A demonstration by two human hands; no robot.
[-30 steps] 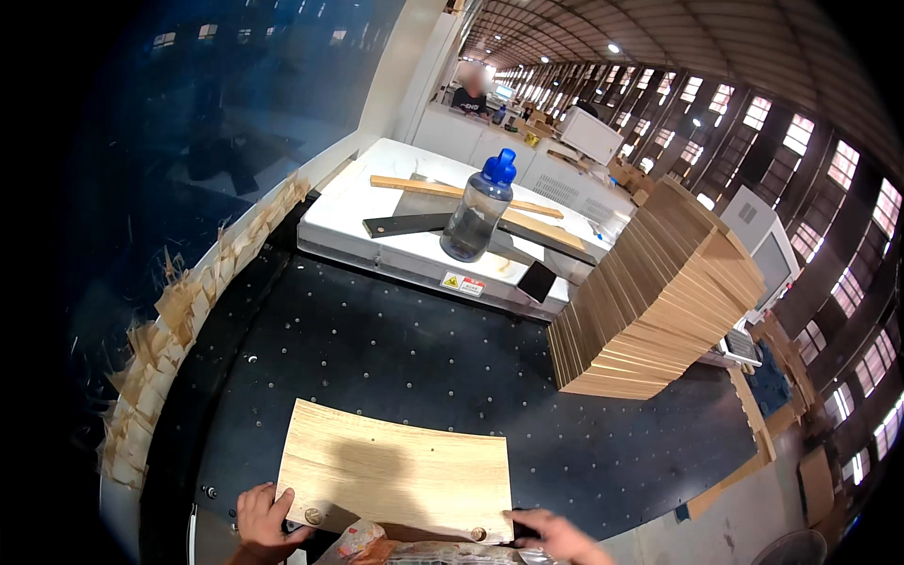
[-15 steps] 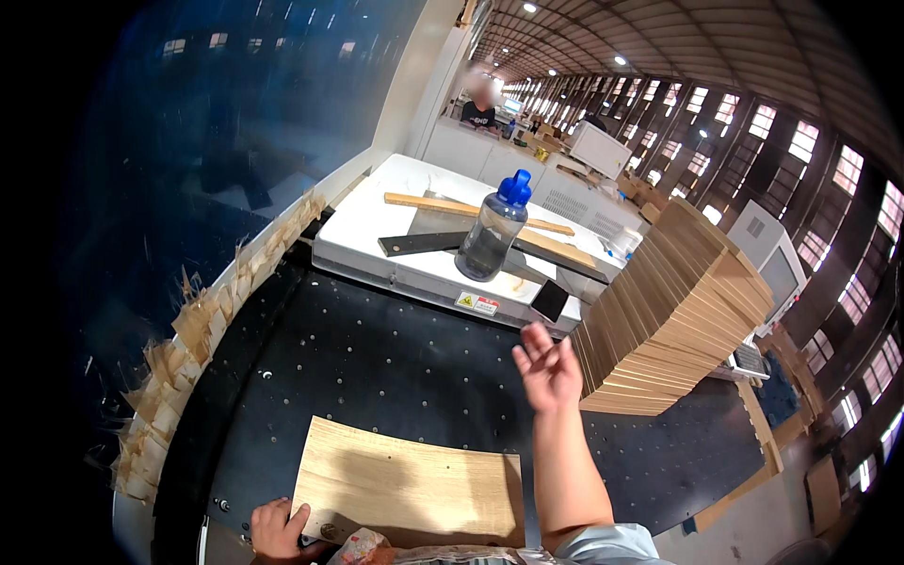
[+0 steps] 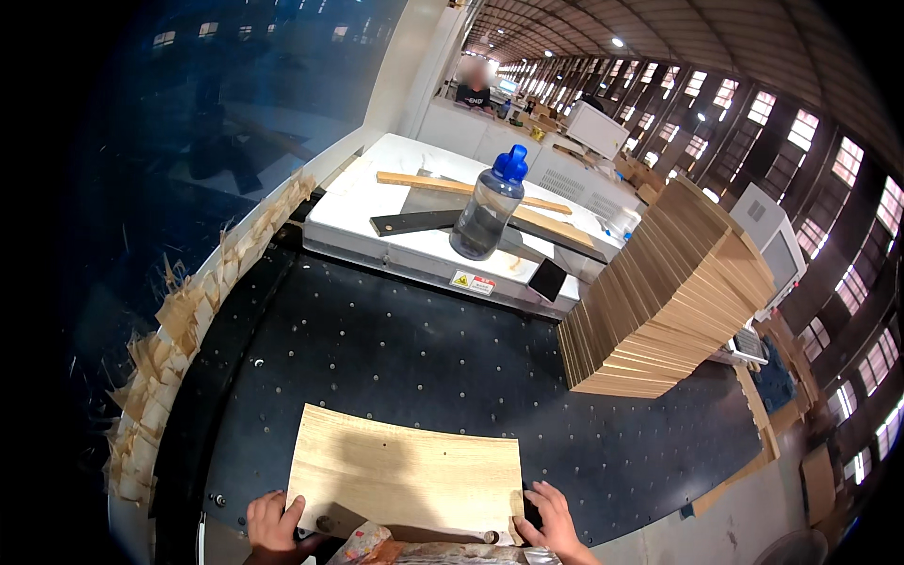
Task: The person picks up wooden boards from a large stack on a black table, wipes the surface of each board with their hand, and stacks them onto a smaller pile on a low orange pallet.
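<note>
A light wood-grain board (image 3: 405,476) lies in front of me over the near part of the black table. It has small holes toward its far side and larger round ones along its near edge. My left hand (image 3: 274,524) holds the left edge near the lower corner, the thumb against the wood. At the opposite edge, my right hand (image 3: 550,520) grips the lower right corner, its thumb at the edge and its fingers curled outside. Beyond it to the right stands a tall, leaning stack of similar boards (image 3: 659,292).
The black table (image 3: 405,348) is dotted with studs. At its far side, a white machine bed (image 3: 348,212) carries a blue-capped bottle (image 3: 487,207), wooden strips and a dark phone-like object (image 3: 547,280). Frayed strips (image 3: 179,330) line the blue panel at left. A person (image 3: 474,89) is far back.
My right hand has come down from beside the stack to the board's right edge and closed on it. My left hand stays at the left edge. The view has shifted slightly.
</note>
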